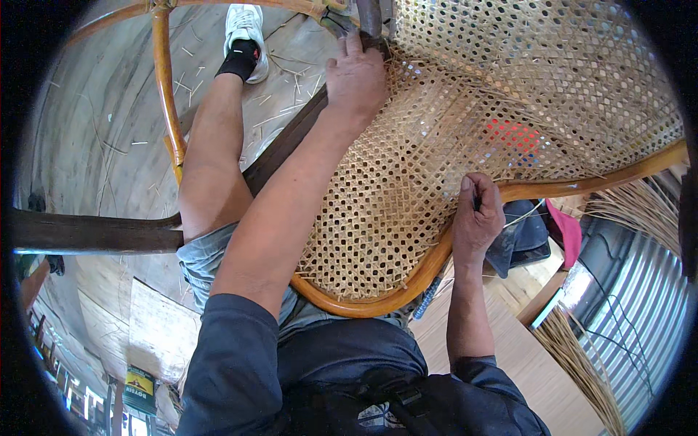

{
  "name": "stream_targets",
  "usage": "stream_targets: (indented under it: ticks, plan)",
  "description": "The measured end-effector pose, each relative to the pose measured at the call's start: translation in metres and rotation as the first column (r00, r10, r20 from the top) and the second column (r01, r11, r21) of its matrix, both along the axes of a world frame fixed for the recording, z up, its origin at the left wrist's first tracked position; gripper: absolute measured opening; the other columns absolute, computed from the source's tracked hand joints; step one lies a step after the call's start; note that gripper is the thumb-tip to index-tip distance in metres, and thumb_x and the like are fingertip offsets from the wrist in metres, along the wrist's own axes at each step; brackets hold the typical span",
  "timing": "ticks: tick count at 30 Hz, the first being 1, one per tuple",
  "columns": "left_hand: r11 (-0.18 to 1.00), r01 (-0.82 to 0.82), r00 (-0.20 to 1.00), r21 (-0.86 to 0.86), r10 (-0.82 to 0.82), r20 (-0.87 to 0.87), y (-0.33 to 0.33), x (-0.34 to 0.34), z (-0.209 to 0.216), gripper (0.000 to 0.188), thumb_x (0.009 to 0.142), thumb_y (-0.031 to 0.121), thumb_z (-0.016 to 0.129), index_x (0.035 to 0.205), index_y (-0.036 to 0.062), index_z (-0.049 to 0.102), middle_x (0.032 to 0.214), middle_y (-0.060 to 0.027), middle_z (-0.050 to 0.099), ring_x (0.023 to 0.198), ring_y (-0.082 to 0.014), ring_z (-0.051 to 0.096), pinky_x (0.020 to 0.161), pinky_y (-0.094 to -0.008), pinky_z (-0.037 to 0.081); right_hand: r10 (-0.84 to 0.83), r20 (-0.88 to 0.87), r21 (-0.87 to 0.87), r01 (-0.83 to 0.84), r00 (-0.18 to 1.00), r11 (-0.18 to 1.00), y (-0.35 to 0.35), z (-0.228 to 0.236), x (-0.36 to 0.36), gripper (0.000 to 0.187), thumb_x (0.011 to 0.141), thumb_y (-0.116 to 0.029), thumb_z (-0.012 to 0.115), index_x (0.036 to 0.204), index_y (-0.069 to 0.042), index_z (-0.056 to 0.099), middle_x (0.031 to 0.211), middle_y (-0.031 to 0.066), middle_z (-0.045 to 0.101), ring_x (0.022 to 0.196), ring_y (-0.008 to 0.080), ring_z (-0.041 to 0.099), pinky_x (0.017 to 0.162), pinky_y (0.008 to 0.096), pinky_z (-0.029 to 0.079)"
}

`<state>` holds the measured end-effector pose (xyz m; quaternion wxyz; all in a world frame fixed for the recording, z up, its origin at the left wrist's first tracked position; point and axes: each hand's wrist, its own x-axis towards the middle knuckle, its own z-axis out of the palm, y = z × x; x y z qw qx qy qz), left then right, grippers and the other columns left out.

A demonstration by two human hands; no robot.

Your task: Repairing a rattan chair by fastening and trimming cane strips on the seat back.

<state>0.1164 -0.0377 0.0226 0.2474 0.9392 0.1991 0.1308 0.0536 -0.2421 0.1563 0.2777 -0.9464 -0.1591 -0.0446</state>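
A woven cane panel (378,211), edged by a curved, glossy brown rattan frame (407,294), lies across my lap. At its far left corner, beside a dark post (369,18), my left hand (356,80) is closed with its fingers bent down at the weave's edge. What those fingers hold is hidden. My right hand (480,214) is closed in a pinch just above the right side of the frame, thumb against forefinger. A thin, pale cane strand (525,216) runs out from it to the right. A small dark gap shows between thumb and finger.
A dark wooden rail (287,134) borders the panel's left side. Another dark curved piece (94,232) reaches in at left. Cane scraps litter the floor around my shoe (245,36). Bundles of cane (582,363), a dark bag (518,236) and corrugated metal sheet (640,283) are on the right.
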Motion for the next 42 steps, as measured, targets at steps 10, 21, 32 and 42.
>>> stream_targets:
  ticks: [10,21,32,42]
  plan:
    - [0.987,-0.138,0.925,0.083,0.158,-0.345,0.054,-0.116,-0.006,0.023,0.083,0.017,0.05,0.095,0.001,0.062,0.103,-0.0162,0.058,0.082,-0.0394,0.058,0.074,-0.0454,0.047,-0.109,-0.025,0.173,0.111,0.994,0.979,-0.01,0.003,-0.002,0.019,0.08,-0.012,0.062,0.097,-0.003,0.057,0.081,0.0129,0.058,0.072,0.023,0.058,0.067,0.0307,0.047]
    - [0.109,0.108,0.944,-0.988,-0.324,0.067,-0.103,-0.214,0.177,0.042,0.094,0.029,0.043,0.115,-0.0063,0.05,0.112,-0.0148,0.054,0.104,-0.0223,0.05,0.094,-0.0317,0.037,0.437,-0.393,0.377,-0.292,0.809,0.879,-0.032,0.05,-0.12,0.015,0.088,-0.02,0.048,0.086,-0.007,0.055,0.084,0.0142,0.06,0.082,0.0324,0.06,0.066,0.0395,0.048]
    - [0.409,0.165,0.974,-0.898,-0.209,0.084,-0.096,-0.212,0.166,0.034,0.096,0.026,0.039,0.092,-0.0031,0.056,0.08,-0.0091,0.06,0.071,-0.0172,0.056,0.066,-0.0295,0.045,-0.335,-0.376,0.218,0.433,0.864,0.875,-0.175,-0.056,-0.131,0.023,0.085,-0.024,0.054,0.095,-0.005,0.062,0.09,0.0159,0.062,0.087,0.0337,0.06,0.075,0.0366,0.047]
    - [0.691,0.715,0.697,-0.101,-0.696,0.174,-0.119,-0.208,0.174,0.006,0.082,0.01,0.06,0.078,0.0053,0.06,0.064,-0.0093,0.055,0.057,-0.0263,0.052,0.062,-0.0315,0.041,-0.385,-0.084,-0.05,0.382,0.919,0.923,-0.176,-0.106,-0.046,0.022,0.086,-0.022,0.051,0.097,-0.005,0.062,0.092,0.0194,0.062,0.087,0.0337,0.059,0.074,0.0395,0.046]
